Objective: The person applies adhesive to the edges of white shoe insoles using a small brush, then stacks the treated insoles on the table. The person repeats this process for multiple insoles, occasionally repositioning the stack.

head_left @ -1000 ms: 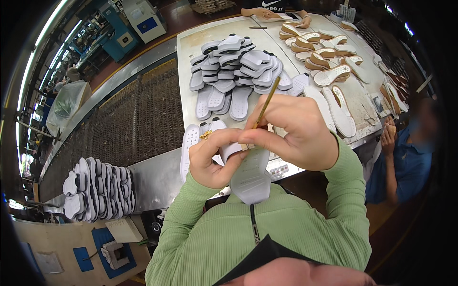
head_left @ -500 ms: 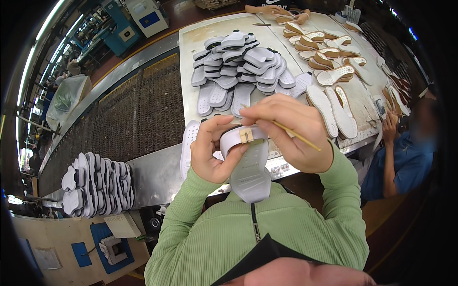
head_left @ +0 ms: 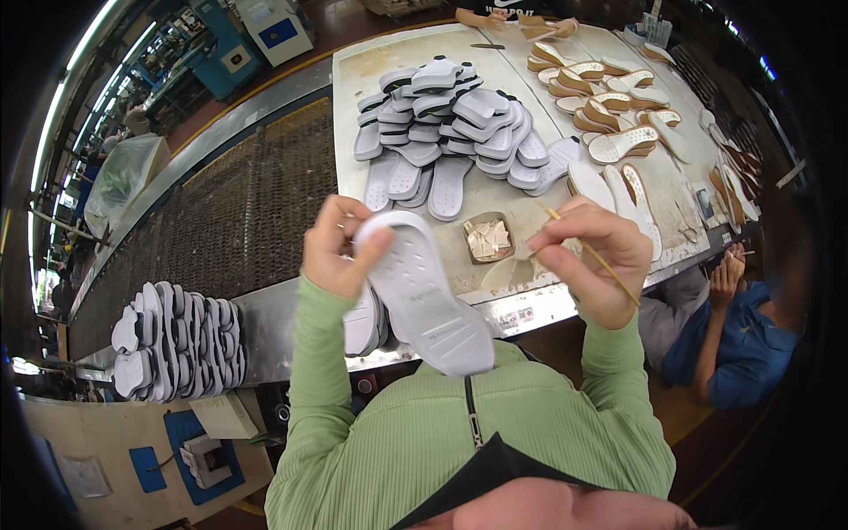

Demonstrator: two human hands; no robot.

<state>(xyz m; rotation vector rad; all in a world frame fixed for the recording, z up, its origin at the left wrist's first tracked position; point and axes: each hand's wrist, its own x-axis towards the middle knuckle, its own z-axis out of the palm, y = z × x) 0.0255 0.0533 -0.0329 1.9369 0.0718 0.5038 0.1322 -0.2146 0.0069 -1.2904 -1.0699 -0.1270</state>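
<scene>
My left hand [head_left: 337, 247] grips a grey shoe sole [head_left: 424, 296] by its top end, the sole hanging down toward my chest with its dotted face to me. My right hand [head_left: 587, 256] is shut on a thin wooden stick [head_left: 594, 254] and hovers over the table edge, right of the sole and apart from it. A small tray of pale cut pieces [head_left: 488, 237] sits on the table between my hands. Behind it lies a big heap of grey soles [head_left: 455, 119].
Tan and white sandal soles [head_left: 609, 115] cover the table's right half. A mesh conveyor [head_left: 221, 212] runs on the left. More grey soles are stacked [head_left: 168, 340] at the lower left. A person in blue [head_left: 733, 336] sits at the right; another person's hands [head_left: 521, 18] work at the far edge.
My hands have separated: the right hand drew the stick off the sole to the right, and the left hand turned the sole so its full face shows.
</scene>
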